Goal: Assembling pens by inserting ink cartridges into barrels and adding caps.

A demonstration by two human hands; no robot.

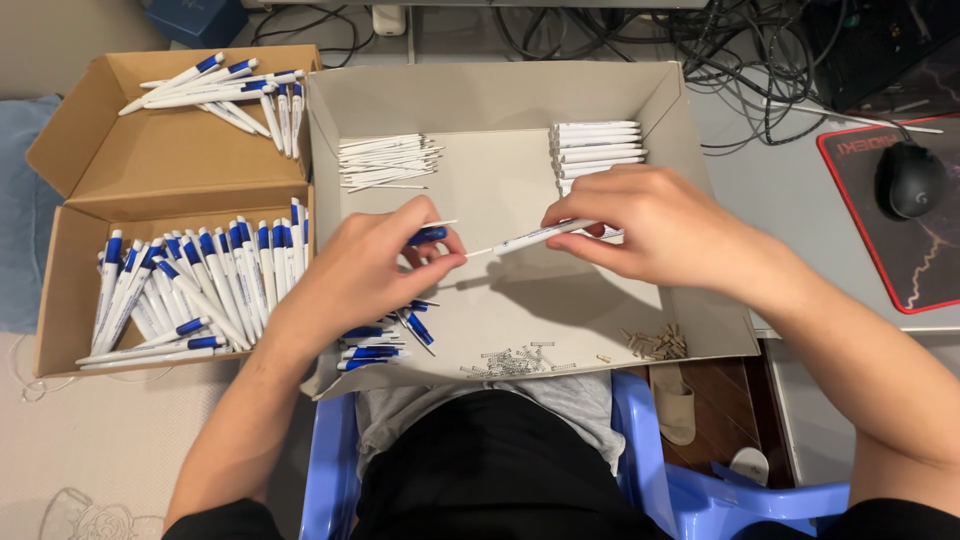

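Observation:
My left hand (365,270) pinches a blue pen cap piece (428,236) with a thin white refill sticking out of it. In my right hand (660,230) I hold a white pen barrel (530,238), its tip pointing left toward the blue piece, a small gap between them. Both hands hover over a grey cardboard tray (500,100) on my lap. Below my left hand lie several blue cap pieces (385,340). White refills (388,162) and white barrels (597,145) lie at the tray's back.
Small springs (515,360) and brass tips (655,342) lie at the tray's front. A brown box (70,160) at left holds several assembled blue-and-white pens (200,285). A black mouse (910,178) sits on a red-edged pad at right, cables behind it. I sit on a blue plastic chair (330,470).

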